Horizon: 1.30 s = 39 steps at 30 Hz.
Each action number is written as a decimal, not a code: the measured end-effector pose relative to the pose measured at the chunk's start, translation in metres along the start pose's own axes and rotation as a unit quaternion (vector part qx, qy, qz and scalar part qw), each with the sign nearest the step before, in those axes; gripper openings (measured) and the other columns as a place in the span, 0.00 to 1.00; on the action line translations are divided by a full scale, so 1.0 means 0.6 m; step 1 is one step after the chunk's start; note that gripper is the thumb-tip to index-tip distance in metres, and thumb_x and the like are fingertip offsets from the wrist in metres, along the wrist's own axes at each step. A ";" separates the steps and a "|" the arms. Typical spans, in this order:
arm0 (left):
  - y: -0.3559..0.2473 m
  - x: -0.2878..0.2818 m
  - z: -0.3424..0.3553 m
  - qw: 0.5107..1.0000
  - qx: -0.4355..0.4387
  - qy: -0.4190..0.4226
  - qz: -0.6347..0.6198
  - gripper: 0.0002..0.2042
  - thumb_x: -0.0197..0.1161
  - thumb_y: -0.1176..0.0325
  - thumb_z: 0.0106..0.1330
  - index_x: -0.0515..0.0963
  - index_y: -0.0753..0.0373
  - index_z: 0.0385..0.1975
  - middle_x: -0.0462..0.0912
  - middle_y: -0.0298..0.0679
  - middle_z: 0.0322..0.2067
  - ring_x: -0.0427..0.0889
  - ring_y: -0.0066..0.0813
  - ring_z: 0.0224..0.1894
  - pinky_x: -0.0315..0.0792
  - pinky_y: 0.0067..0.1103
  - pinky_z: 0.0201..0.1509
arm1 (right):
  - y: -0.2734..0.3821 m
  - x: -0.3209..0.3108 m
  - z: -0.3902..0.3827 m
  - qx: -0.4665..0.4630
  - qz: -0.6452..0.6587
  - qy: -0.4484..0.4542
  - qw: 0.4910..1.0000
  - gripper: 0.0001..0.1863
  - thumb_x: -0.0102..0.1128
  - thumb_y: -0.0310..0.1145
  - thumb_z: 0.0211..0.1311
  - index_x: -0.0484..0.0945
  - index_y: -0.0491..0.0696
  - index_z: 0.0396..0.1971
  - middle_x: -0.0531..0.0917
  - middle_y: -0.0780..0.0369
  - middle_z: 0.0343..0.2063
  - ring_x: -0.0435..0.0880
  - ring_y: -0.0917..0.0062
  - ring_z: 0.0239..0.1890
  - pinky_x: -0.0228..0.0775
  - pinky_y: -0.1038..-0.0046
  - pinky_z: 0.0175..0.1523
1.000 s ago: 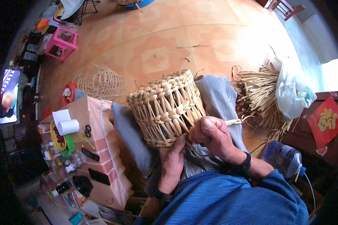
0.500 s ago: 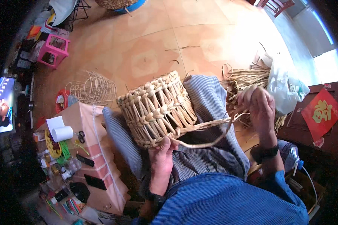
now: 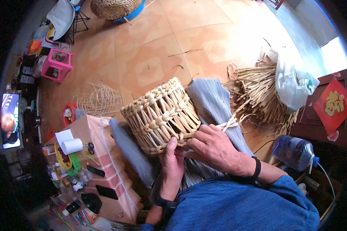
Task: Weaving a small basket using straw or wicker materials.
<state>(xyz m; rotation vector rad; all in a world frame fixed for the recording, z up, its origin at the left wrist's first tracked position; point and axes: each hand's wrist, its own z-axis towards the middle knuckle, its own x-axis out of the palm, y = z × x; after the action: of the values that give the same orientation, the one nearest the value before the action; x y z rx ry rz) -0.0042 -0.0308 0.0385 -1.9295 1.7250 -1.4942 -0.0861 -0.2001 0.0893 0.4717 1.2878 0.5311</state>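
Woven basket [image 3: 158, 121] sits tilted on a striped lap [image 3: 212, 94], seemingly for support; the left hand [image 3: 171, 165] pinches its near rim, likely steadying it, while the right hand [image 3: 219, 148] curls alongside, its grip hidden. Dried stalks [image 3: 260, 86] lie right, apparently within reach.

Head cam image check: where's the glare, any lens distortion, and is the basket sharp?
Head view: glare burns out the tiled floor toward the upper right; head view: corners fall to black and edges bow near the fisheye rim; head view: the woven basket is well lit, its strands distinct; head view: the lit screen at far left looks soft.
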 end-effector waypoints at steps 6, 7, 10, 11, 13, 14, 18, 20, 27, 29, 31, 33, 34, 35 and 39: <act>0.003 -0.007 0.006 0.999 -0.015 -0.026 -0.016 0.29 0.66 0.65 0.71 0.67 0.57 0.72 0.80 0.36 0.59 0.84 0.27 0.53 0.83 0.26 0.47 | 0.006 -0.014 0.013 0.046 0.056 0.005 0.997 0.07 0.64 0.33 0.61 0.77 0.47 0.36 0.79 0.60 0.30 0.82 0.61 0.36 0.77 0.60 0.39; 0.002 -0.011 0.006 0.999 -0.030 -0.023 -0.011 0.28 0.66 0.65 0.72 0.67 0.57 0.71 0.81 0.35 0.58 0.84 0.27 0.51 0.83 0.26 0.46 | 0.006 -0.020 0.015 0.066 0.068 0.007 0.995 0.07 0.64 0.32 0.61 0.77 0.47 0.35 0.79 0.59 0.30 0.83 0.61 0.35 0.77 0.59 0.37; 0.010 -0.025 0.014 0.999 -0.025 -0.015 -0.022 0.26 0.66 0.65 0.73 0.69 0.56 0.70 0.82 0.34 0.55 0.85 0.26 0.49 0.83 0.25 0.45 | -0.011 -0.023 0.026 0.086 0.034 -0.002 0.996 0.08 0.65 0.33 0.61 0.76 0.47 0.33 0.80 0.59 0.30 0.85 0.59 0.35 0.79 0.58 0.36; 0.011 -0.026 0.014 0.999 -0.020 -0.014 -0.024 0.26 0.66 0.65 0.73 0.69 0.56 0.70 0.82 0.34 0.55 0.84 0.26 0.49 0.83 0.25 0.46 | -0.013 -0.024 0.032 0.086 0.028 -0.006 0.996 0.08 0.65 0.34 0.61 0.76 0.47 0.32 0.80 0.59 0.30 0.85 0.60 0.35 0.79 0.58 0.36; 0.010 -0.014 0.012 1.000 -0.011 -0.010 -0.027 0.26 0.66 0.64 0.74 0.68 0.56 0.70 0.82 0.35 0.55 0.84 0.26 0.49 0.82 0.26 0.48 | -0.023 -0.017 0.041 0.082 0.018 -0.013 0.996 0.09 0.65 0.34 0.61 0.75 0.46 0.32 0.80 0.58 0.30 0.85 0.59 0.35 0.79 0.58 0.36; 0.009 -0.007 0.007 1.000 0.008 -0.007 -0.011 0.27 0.66 0.65 0.74 0.68 0.56 0.71 0.82 0.35 0.56 0.83 0.26 0.51 0.81 0.27 0.51 | -0.028 -0.016 0.043 0.078 0.025 -0.012 0.997 0.09 0.65 0.34 0.62 0.75 0.46 0.31 0.80 0.58 0.30 0.85 0.59 0.35 0.79 0.58 0.36; 0.017 0.011 0.003 0.995 0.083 -0.004 0.058 0.29 0.67 0.67 0.74 0.66 0.59 0.73 0.79 0.37 0.60 0.79 0.27 0.58 0.76 0.28 0.61 | -0.044 -0.022 0.056 0.062 0.037 -0.002 0.997 0.10 0.65 0.35 0.63 0.75 0.46 0.31 0.80 0.56 0.29 0.85 0.57 0.34 0.78 0.57 0.35; 0.033 0.006 0.008 0.991 0.089 -0.009 0.104 0.31 0.68 0.66 0.73 0.65 0.61 0.73 0.77 0.38 0.62 0.77 0.29 0.60 0.74 0.28 0.65 | -0.047 -0.030 0.058 0.061 0.034 0.002 0.998 0.10 0.66 0.35 0.62 0.76 0.46 0.30 0.79 0.56 0.29 0.84 0.56 0.33 0.77 0.57 0.35; 0.065 -0.043 0.018 0.931 0.075 -0.054 0.352 0.30 0.68 0.64 0.73 0.69 0.68 0.71 0.75 0.44 0.68 0.74 0.33 0.67 0.67 0.31 0.74 | -0.040 -0.007 0.083 0.031 -0.044 -0.032 0.998 0.08 0.68 0.32 0.58 0.77 0.47 0.30 0.76 0.57 0.28 0.82 0.57 0.31 0.75 0.57 0.34; 0.074 -0.057 0.029 0.932 0.097 0.016 0.348 0.29 0.67 0.64 0.74 0.69 0.68 0.71 0.74 0.44 0.68 0.73 0.33 0.68 0.66 0.31 0.75 | -0.026 -0.009 0.092 0.008 -0.057 0.000 0.998 0.13 0.65 0.34 0.55 0.79 0.48 0.40 0.76 0.57 0.32 0.83 0.58 0.37 0.78 0.58 0.37; 0.081 -0.074 0.038 0.929 0.095 0.080 0.350 0.27 0.66 0.64 0.75 0.69 0.67 0.70 0.74 0.44 0.68 0.72 0.33 0.69 0.65 0.31 0.75 | -0.005 -0.015 0.105 -0.016 -0.021 -0.008 1.000 0.15 0.65 0.33 0.54 0.78 0.45 0.41 0.75 0.55 0.33 0.82 0.55 0.38 0.76 0.58 0.39; 0.088 -0.078 0.047 0.923 0.090 0.122 0.353 0.26 0.65 0.64 0.75 0.70 0.67 0.70 0.74 0.44 0.69 0.71 0.33 0.69 0.64 0.32 0.76 | 0.011 -0.023 0.111 -0.011 -0.014 0.009 1.000 0.15 0.63 0.34 0.56 0.77 0.42 0.42 0.75 0.53 0.36 0.81 0.53 0.40 0.76 0.57 0.42; 0.087 -0.085 0.047 0.921 0.090 0.131 0.355 0.26 0.64 0.64 0.76 0.70 0.66 0.70 0.73 0.44 0.69 0.71 0.34 0.70 0.64 0.32 0.76 | 0.015 -0.018 0.117 -0.024 0.001 0.016 1.000 0.15 0.62 0.34 0.58 0.77 0.42 0.42 0.76 0.53 0.36 0.81 0.53 0.39 0.75 0.57 0.42; 0.085 -0.091 0.050 0.918 0.093 0.136 0.360 0.26 0.63 0.64 0.76 0.70 0.66 0.70 0.73 0.44 0.69 0.71 0.34 0.70 0.63 0.32 0.77 | 0.012 -0.014 0.121 -0.037 0.018 0.021 0.999 0.14 0.61 0.35 0.60 0.77 0.42 0.42 0.76 0.53 0.36 0.81 0.52 0.39 0.75 0.57 0.42; 0.093 -0.099 0.064 0.904 0.099 0.170 0.380 0.24 0.61 0.64 0.78 0.71 0.65 0.70 0.73 0.44 0.70 0.69 0.34 0.71 0.61 0.32 0.78 | -0.020 0.001 0.104 0.046 0.120 0.009 0.992 0.17 0.70 0.32 0.49 0.76 0.44 0.38 0.77 0.53 0.32 0.80 0.51 0.36 0.74 0.57 0.39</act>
<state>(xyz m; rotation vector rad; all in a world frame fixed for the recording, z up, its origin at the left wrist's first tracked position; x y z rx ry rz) -0.0036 -0.0186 -0.0510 -0.7472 2.0111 -1.6206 -0.0236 -0.2114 0.0950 0.7052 1.2844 0.6806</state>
